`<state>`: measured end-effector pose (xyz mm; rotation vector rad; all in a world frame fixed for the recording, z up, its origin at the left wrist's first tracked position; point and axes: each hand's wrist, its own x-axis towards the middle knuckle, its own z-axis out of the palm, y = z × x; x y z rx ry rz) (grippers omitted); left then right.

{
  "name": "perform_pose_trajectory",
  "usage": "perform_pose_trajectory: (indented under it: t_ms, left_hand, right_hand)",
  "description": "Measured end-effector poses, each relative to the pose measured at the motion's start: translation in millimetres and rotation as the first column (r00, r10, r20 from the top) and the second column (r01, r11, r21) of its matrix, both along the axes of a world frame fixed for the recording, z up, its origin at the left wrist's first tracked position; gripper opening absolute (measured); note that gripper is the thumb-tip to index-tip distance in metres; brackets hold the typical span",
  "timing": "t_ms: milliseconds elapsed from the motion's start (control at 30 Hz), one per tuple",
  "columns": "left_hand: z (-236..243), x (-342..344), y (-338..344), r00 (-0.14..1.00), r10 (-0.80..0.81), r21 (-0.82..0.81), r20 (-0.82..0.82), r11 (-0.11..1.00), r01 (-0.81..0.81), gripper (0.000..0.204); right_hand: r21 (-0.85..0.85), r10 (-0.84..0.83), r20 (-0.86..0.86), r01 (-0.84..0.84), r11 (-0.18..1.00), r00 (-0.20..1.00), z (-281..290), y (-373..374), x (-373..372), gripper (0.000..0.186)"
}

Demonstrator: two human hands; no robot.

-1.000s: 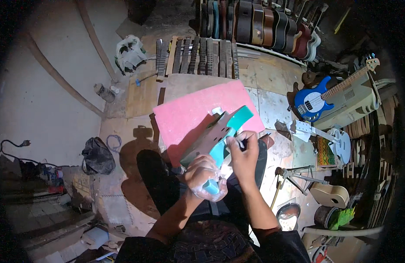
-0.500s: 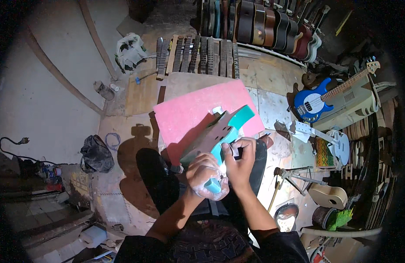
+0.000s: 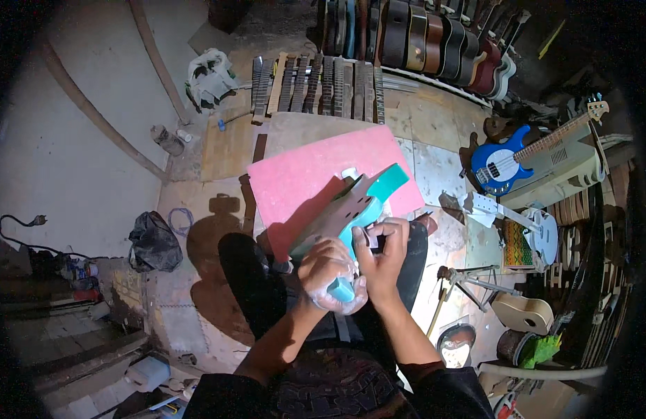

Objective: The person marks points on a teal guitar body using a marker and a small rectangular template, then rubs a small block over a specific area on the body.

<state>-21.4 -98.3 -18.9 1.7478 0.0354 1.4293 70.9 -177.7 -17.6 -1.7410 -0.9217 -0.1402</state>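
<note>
A turquoise solid guitar body (image 3: 386, 183), with a greyish face and several dark holes, is tilted on its edge over a pink board (image 3: 288, 178). My left hand (image 3: 326, 272), dusted white, is closed round the body's near horn, whose turquoise tip shows beside the thumb. My right hand (image 3: 382, 258) is pinched on a small pale piece (image 3: 372, 237) against the body's turquoise edge, just right of the left hand. The piece is mostly hidden by the fingers. A small white item (image 3: 349, 172) lies just behind the body.
Several necks (image 3: 316, 87) lie at the back, below a rack of guitars (image 3: 427, 38). A blue bass (image 3: 501, 160), white guitar (image 3: 539, 234), metal stand (image 3: 473, 283) and natural-wood guitar body (image 3: 518, 311) are at the right. A black bag (image 3: 155, 241) lies left, near the wall.
My right hand has moved slightly down and leftward along the turquoise edge, its pinched fingers closer to my left hand. My left hand keeps its grip, shifting very little.
</note>
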Motion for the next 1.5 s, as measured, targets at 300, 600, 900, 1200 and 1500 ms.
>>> perform_pose_trajectory:
  t_ms: [300, 600, 900, 1200, 1500]
  left_hand:
    - [-2, -1, -3, 0.999, -0.036, -0.020, 0.005, 0.999, 0.036, 0.026]
    - [-3, -1, -6, 0.999, -0.044, -0.011, 0.006, 0.999, 0.044, 0.025]
    - [-1, -2, -7, 0.998, -0.061, -0.003, -0.004, 0.998, 0.061, 0.022]
    - [-2, -6, 2, 1.000, -0.008, 0.014, -0.013, 1.000, 0.008, 0.020]
    - [-8, -2, -5, 0.998, -0.060, 0.003, 0.031, 0.998, 0.060, 0.023]
  right_hand:
    - [0.025, -0.018, 0.026, 0.017, 1.000, 1.000, 3, 0, 2, 0.028]
    - [-0.013, -0.027, 0.115, 0.029, 1.000, 0.993, 6, -1, 10, 0.029]
    - [-0.049, -0.030, 0.036, 0.032, 0.998, 0.999, 8, -3, 12, 0.029]
    - [-0.003, -0.072, 0.067, 0.072, 0.997, 0.995, 14, 19, 21, 0.027]
    - [0.046, 0.010, -0.525, 0.016, 0.999, 0.851, 11, 19, 51, 0.020]
